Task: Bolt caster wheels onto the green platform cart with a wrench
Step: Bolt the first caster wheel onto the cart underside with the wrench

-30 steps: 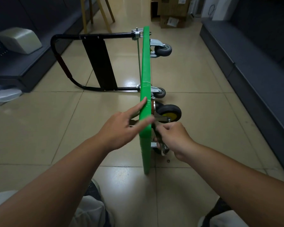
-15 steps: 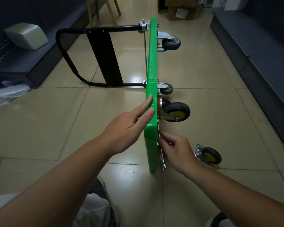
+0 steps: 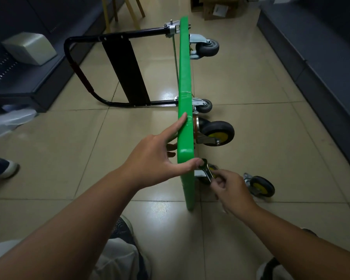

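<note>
Head view: the green platform cart [image 3: 185, 93] stands on its long edge on the tiled floor, underside facing right. The left hand [image 3: 156, 160] steadies its near end. The index finger lies straight along the upper edge and the thumb reaches across that edge. The other fingers press the platform's left face, their tips partly hidden behind it.

Just right of the platform's near end, the right hand [image 3: 230, 188] pinches the wrench [image 3: 205, 171] between thumb and curled fingers. The wrench's head sits close against the underside. The bolt cannot be made out. The caster there [image 3: 213, 170] is mostly covered by wrench and hand.

Farther along the underside a black caster [image 3: 217, 133] with a yellow hub is mounted, with two grey casters [image 3: 207, 47] beyond. A loose caster [image 3: 260, 186] lies on the floor right of the platform. The black handle [image 3: 85, 77] extends left of it.
</note>
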